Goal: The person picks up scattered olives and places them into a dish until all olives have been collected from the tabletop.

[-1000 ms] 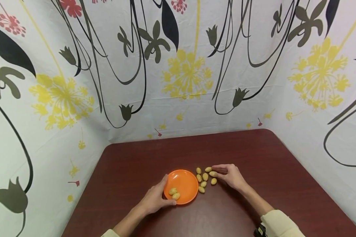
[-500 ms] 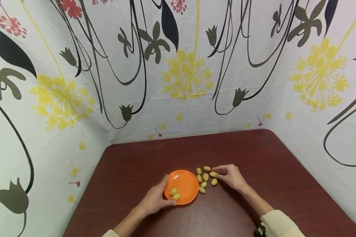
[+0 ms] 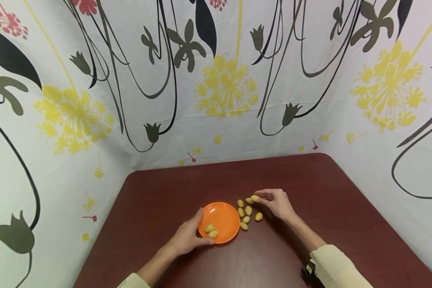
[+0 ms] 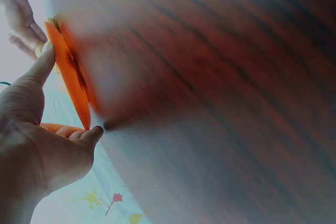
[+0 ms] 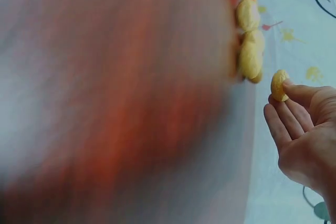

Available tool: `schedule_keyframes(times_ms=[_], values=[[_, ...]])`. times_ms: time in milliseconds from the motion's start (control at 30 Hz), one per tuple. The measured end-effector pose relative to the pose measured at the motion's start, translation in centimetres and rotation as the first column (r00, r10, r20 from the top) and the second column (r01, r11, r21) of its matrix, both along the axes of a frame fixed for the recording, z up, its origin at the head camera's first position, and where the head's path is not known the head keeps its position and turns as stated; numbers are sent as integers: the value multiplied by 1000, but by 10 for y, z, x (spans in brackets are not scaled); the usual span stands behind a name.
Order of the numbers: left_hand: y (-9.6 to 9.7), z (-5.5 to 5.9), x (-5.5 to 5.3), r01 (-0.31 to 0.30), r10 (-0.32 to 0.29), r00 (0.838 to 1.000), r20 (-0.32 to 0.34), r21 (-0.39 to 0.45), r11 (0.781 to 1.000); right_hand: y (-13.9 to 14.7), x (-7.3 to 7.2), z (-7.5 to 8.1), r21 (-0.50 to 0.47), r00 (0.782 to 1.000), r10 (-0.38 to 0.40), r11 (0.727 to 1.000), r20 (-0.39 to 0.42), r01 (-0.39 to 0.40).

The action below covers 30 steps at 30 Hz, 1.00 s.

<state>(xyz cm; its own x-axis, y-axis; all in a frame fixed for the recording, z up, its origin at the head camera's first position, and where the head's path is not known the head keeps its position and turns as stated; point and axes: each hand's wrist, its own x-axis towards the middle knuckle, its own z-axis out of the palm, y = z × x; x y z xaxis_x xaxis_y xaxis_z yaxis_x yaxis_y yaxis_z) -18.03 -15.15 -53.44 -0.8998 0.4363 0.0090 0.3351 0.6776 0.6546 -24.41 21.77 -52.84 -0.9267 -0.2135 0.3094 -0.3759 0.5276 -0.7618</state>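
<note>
In the head view my left hand (image 3: 187,236) grips the left rim of a small orange plate (image 3: 228,224), thumb at the near side and fingers farther round. Two small yellow oval pieces (image 3: 213,234), fruit-like with a slightly wrinkled skin, lie in the plate. My right hand (image 3: 279,204) pinches one yellow oval piece (image 5: 279,85) between thumb and fingertips; the right wrist view shows it raised off the table. Several more such pieces (image 3: 248,210) lie loose on the table, between the plate and my right hand. The left wrist view shows the plate (image 4: 71,80) edge-on.
A dark red-brown table (image 3: 187,188) with rounded far corners carries everything. A white cloth (image 3: 216,144) printed with flowers hangs behind the table and along both sides. One loose piece (image 3: 259,216) lies apart, nearest my right forearm.
My right hand has lifted its yellow oval piece up from the loose group and moved slightly away from me. The left hand stays at the plate. The head view has tilted slightly.
</note>
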Motion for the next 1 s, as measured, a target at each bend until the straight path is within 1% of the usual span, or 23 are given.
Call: schedule_keyframes(times_ms=[133, 267, 367, 600, 733, 833, 900, 1000], values=[[0, 1, -3, -4, 4, 1000, 1, -6, 1000, -13, -3, 10, -38, 1000, 24, 999, 17, -23], [-1, 2, -3, -7, 7, 1000, 1, -5, 1000, -32, -4, 16, -84, 997, 72, 994, 42, -68], [-1, 1, -2, -13, 13, 1000, 5, -3, 1000, -48, -2, 17, -106, 991, 117, 988, 57, -111], [0, 2, 0, -1, 1, 1000, 11, 19, 1000, -86, 1, 13, -107, 973, 218, 972, 70, -210], [1, 1, 3, -7, 7, 1000, 30, 10, 1000, -106, 6, 4, -102, 956, 283, 956, 80, -275], [1, 0, 4, -5, 5, 999, 41, 1, 1000, -118, 8, -1, -83, 934, 343, 938, 96, -336], [1, -1, 4, 3, -3, 999, 35, 0, 1000, -125, 8, -3, -82, 921, 373, 927, 109, -366], [1, 1, 2, 8, -8, 1000, 9, 8, 1000, -134, 7, -3, -74, 909, 404, 914, 101, -398]])
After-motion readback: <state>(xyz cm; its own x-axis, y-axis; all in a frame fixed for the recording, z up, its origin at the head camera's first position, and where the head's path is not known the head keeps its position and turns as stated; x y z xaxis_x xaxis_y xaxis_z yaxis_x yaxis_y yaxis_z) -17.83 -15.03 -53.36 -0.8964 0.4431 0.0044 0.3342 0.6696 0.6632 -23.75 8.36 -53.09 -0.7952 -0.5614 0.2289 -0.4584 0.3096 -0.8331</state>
